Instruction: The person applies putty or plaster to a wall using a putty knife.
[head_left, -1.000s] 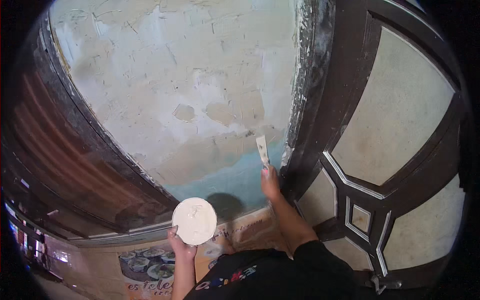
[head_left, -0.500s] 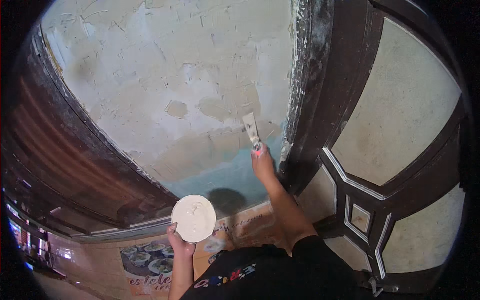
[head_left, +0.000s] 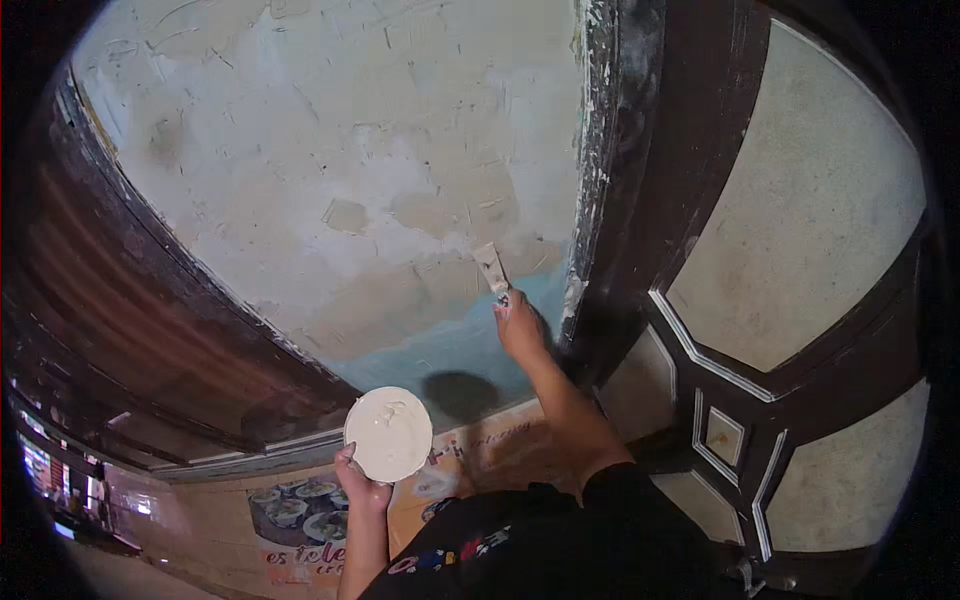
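My right hand [head_left: 517,324] grips a putty knife [head_left: 491,268], its pale, smeared blade lying against the wall panel [head_left: 300,130]. Off-white filler covers most of that panel in uneven patches, with a light blue strip [head_left: 440,345] showing along its lower part. In my left hand [head_left: 361,484] is a round white tub [head_left: 388,434], held at its near left edge. Creamy white filler fills the tub, and a small lump stands up on its surface.
A dark door [head_left: 700,350] with pale panels stands on the right. Chipped dark trim [head_left: 595,150] edges the wall panel. On the left runs a dark wooden surface [head_left: 130,270]. Below lies a printed banner [head_left: 300,530] with food pictures.
My right hand has shifted slightly left with the putty knife, whose blade sits a little lower on the wall. My left hand and the tub have hardly moved.
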